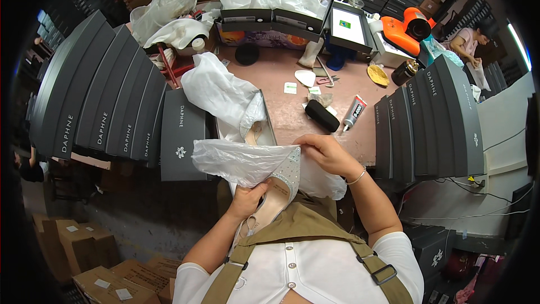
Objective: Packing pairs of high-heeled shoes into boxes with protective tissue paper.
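In the middle of the frame, the left hand (246,198) grips a light, stiff, sparkly pointed shoe (279,187) by its side. The right hand (326,155) pinches thin, soft, slippery wrapping paper (239,161) by its edge; it likely tears easily.

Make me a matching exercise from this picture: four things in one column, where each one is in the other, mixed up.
Things:
1. shoe
2. glue tube
3. orange tool
4. cardboard boxes

Places:
A. floor, lower left
B. in the left hand, toe in a plastic bag
C. far right of the table
D. lying on the table beyond the right hand

Pairs: 1-B, 2-D, 3-C, 4-A
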`<action>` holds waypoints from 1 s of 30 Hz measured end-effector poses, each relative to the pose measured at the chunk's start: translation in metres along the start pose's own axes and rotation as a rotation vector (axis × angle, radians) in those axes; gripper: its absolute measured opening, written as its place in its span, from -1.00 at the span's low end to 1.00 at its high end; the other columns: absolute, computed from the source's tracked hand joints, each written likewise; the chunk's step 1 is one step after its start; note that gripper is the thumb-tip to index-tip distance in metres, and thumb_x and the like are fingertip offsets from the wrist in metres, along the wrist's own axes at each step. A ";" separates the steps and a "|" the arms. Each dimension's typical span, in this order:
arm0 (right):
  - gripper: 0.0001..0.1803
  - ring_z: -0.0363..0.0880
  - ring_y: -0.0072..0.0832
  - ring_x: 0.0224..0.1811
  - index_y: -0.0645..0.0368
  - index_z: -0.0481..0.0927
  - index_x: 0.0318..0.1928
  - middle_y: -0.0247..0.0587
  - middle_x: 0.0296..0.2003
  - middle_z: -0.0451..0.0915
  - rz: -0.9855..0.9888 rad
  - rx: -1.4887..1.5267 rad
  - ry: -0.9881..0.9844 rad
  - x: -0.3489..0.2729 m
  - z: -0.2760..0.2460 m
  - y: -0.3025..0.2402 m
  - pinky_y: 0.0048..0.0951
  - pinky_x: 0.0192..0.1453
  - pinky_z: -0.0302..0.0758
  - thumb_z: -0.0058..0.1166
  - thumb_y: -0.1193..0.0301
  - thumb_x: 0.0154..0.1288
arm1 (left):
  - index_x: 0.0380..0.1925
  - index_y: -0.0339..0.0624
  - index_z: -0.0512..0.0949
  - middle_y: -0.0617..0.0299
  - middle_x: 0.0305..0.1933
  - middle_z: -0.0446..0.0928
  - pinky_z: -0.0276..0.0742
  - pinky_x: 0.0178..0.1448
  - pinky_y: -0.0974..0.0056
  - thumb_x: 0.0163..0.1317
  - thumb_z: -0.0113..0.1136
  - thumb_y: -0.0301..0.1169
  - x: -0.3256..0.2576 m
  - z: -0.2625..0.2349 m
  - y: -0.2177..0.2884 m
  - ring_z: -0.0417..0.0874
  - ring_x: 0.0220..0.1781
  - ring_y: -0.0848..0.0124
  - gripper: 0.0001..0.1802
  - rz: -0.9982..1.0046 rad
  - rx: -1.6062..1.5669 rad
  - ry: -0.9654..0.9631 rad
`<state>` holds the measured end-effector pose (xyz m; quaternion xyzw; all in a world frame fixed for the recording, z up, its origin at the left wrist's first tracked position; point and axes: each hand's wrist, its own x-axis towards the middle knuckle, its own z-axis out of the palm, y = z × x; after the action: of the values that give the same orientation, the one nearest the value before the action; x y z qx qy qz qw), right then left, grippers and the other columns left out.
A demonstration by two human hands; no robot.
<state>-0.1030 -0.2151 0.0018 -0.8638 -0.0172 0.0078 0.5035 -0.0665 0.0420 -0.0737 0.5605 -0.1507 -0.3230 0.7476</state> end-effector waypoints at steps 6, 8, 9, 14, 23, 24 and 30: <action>-0.41 0.52 -0.16 0.12 0.29 0.32 0.28 0.06 0.03 0.56 -0.135 0.053 -0.198 0.021 -0.012 -0.036 -0.26 0.16 0.44 0.10 0.28 0.32 | 0.15 -0.25 0.44 0.15 0.14 0.49 0.33 0.27 0.26 0.24 0.14 -0.58 0.002 -0.004 0.000 0.48 0.14 0.33 -0.57 0.032 0.432 -0.009; -0.39 0.56 -0.17 0.00 0.21 0.41 0.22 -0.03 -0.05 0.60 -0.130 -0.018 -0.237 0.031 -0.002 -0.050 -0.22 0.18 0.39 0.23 0.31 0.18 | 0.17 -0.22 0.42 0.13 0.14 0.49 0.34 0.27 0.24 0.25 0.15 -0.54 0.013 0.005 0.016 0.49 0.14 0.31 -0.55 0.025 0.504 -0.048; -0.42 0.56 -0.19 -0.05 0.18 0.44 0.19 -0.08 -0.10 0.60 -0.208 -0.090 -0.269 0.032 0.000 -0.052 -0.22 0.19 0.36 0.24 0.34 0.13 | 0.19 -0.22 0.40 0.12 0.14 0.49 0.36 0.27 0.23 0.26 0.14 -0.53 0.019 0.002 0.014 0.49 0.14 0.32 -0.53 0.049 0.510 -0.099; -0.77 0.49 -0.39 -0.24 0.05 0.61 -0.21 -0.31 -0.39 0.49 -0.590 -0.570 -0.191 -0.007 0.039 -0.050 -0.29 0.04 0.31 0.08 0.43 0.06 | 0.30 -0.27 0.23 0.07 0.16 0.49 0.54 0.17 0.25 0.27 0.04 -0.58 0.020 -0.004 0.009 0.59 0.08 0.33 -0.43 -0.220 -0.330 0.035; -0.70 0.48 -0.33 -0.20 0.15 0.55 -0.13 -0.23 -0.35 0.48 -0.321 -0.676 -0.324 -0.031 0.059 -0.057 -0.28 -0.09 0.33 0.07 0.37 0.09 | 0.37 -0.17 0.18 0.16 0.21 0.44 0.46 0.21 0.33 0.19 0.13 -0.65 0.018 -0.001 0.009 0.52 0.14 0.45 -0.28 -0.191 -0.285 -0.124; -0.69 0.51 -0.28 -0.14 0.18 0.54 -0.10 -0.18 -0.29 0.53 -0.310 -0.565 -0.337 -0.029 0.054 -0.066 -0.25 -0.03 0.35 0.08 0.37 0.12 | 0.38 -0.17 0.18 0.16 0.23 0.43 0.46 0.20 0.34 0.18 0.16 -0.64 0.019 -0.006 0.013 0.51 0.15 0.46 -0.27 -0.196 -0.243 -0.193; -0.34 0.47 -0.16 0.10 0.15 0.35 0.27 0.08 0.06 0.48 -0.234 -0.240 0.172 -0.007 -0.015 -0.047 -0.27 0.16 0.38 0.25 0.30 0.16 | 0.38 -0.19 0.16 0.17 0.23 0.43 0.50 0.15 0.39 0.12 0.28 -0.60 0.015 -0.027 0.030 0.57 0.10 0.45 -0.19 -0.331 -0.513 -0.201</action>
<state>-0.1110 -0.2051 0.0500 -0.9071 -0.0753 -0.1271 0.3942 -0.0302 0.0569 -0.0567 0.3357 -0.0442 -0.5216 0.7831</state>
